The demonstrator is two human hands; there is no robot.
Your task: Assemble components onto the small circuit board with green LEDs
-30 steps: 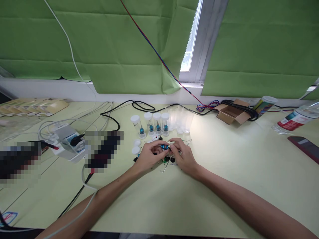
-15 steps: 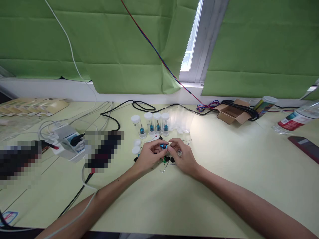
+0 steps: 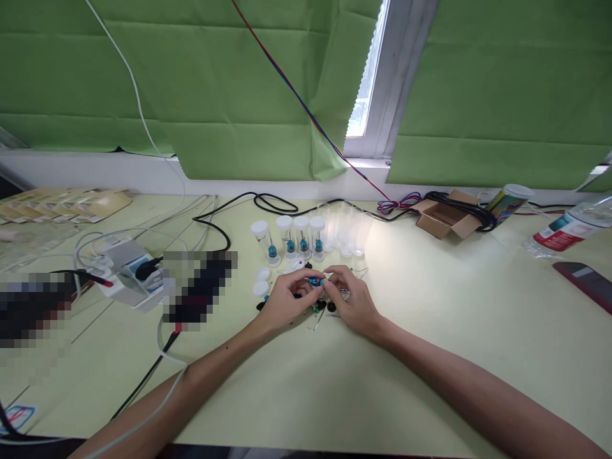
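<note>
Between the thumb and fingers of my left hand (image 3: pixel 288 295) is a small shiny blue part (image 3: pixel 314 281); its exact kind is too small to tell. My right hand (image 3: pixel 356 305) is pinched closed at the part's right end, fingertips meeting those of the left. Whatever the right fingertips grip is hidden. Beneath and around both hands lie small black round pieces (image 3: pixel 331 307), green bits (image 3: pixel 316 308) and thin bent wires (image 3: pixel 316 320). Just beyond stand several clear vials (image 3: pixel 290 241) with white caps and blue parts inside. White caps (image 3: pixel 261 288) lie left of my left hand.
Clear tubes (image 3: pixel 357 234) stand right of the capped vials. A power strip (image 3: pixel 129 271) with tangled cables sits at left, and a white cable crosses my left forearm. An open cardboard box (image 3: pixel 447 220), a can (image 3: pixel 509 203), a plastic bottle (image 3: pixel 568 228) and a phone (image 3: pixel 584 284) are at right.
My fingertips have shifted slightly around the blue part, and a pale bit at the right fingertips shows less now. Both arms stay in nearly the same place.
</note>
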